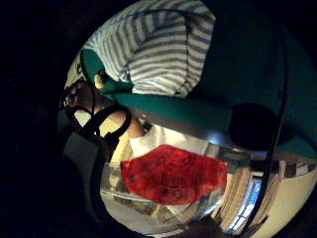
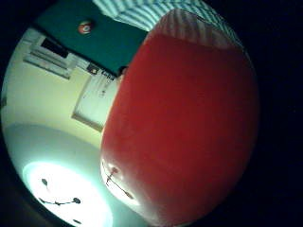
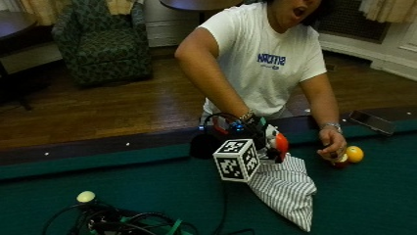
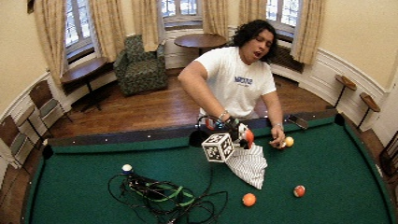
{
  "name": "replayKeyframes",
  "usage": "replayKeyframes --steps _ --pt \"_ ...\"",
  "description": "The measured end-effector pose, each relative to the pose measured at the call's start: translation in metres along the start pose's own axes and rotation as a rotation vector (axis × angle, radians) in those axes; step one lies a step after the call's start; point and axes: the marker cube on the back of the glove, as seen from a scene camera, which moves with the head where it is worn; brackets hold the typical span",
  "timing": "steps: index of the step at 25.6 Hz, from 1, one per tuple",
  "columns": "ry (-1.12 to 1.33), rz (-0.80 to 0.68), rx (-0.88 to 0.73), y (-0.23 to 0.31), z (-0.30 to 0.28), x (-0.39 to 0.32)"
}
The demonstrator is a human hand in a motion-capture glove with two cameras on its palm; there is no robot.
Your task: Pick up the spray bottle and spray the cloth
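Outside view: my gloved right hand holds the spray bottle, fingers curled round it, just above the striped cloth, which lies bunched on the green worktop. Only the bottle's red part shows past the glove. My bare left hand rests on the felt beside a yellow ball, with a second ball under its fingers. My shirt carries blue lettering too small to read surely. A white ball sits near a tangle of cables. Wide outside view: same arrangement, the bottle over the near end of the cloth; an orange ball and a red-and-white ball lie well apart from it on the felt. Little-finger palm view: a clear bottle body with a red label fills the space next to the palm; dark print on the label is there but not legible. The cloth lies beyond on the felt. Thumb palm view: a smooth red surface fills most of the picture, close against the palm, striped cloth behind it. Handling, as I judge it: the bottle is light, stiff plastic, smooth and perhaps slippery, best held round the neck with a finger on the trigger; the cloth is soft and limp.
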Motion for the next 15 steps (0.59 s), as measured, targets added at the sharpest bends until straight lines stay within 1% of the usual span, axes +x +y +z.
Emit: replayKeyframes --steps 15 --pt "0.086 0.204 -0.062 -0.039 0.017 0.037"
